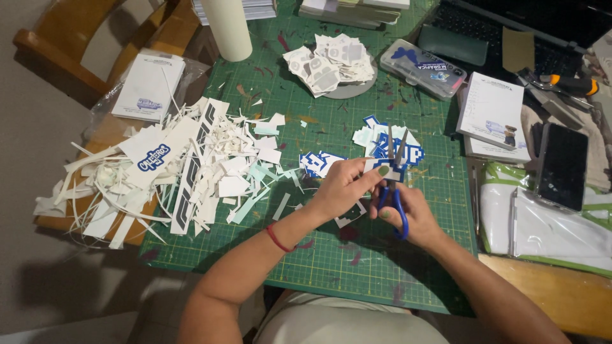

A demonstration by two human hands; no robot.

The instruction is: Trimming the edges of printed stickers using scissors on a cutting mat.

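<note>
Centrally, over the green cutting mat (331, 255) on the worktop: left hand (344, 188) pinching a small blue-and-white sticker (382, 167), right hand (411, 213) closed through blue-handled scissors (396, 185), blades parted at 12 o'clock, paper offcuts (191, 172) heaped at 9 o'clock.

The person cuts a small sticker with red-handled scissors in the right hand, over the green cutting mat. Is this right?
Not quite: the head view shows the scissors have blue handles, not red. The right hand does work them, the left hand holds the sticker, over the green cutting mat.
</note>
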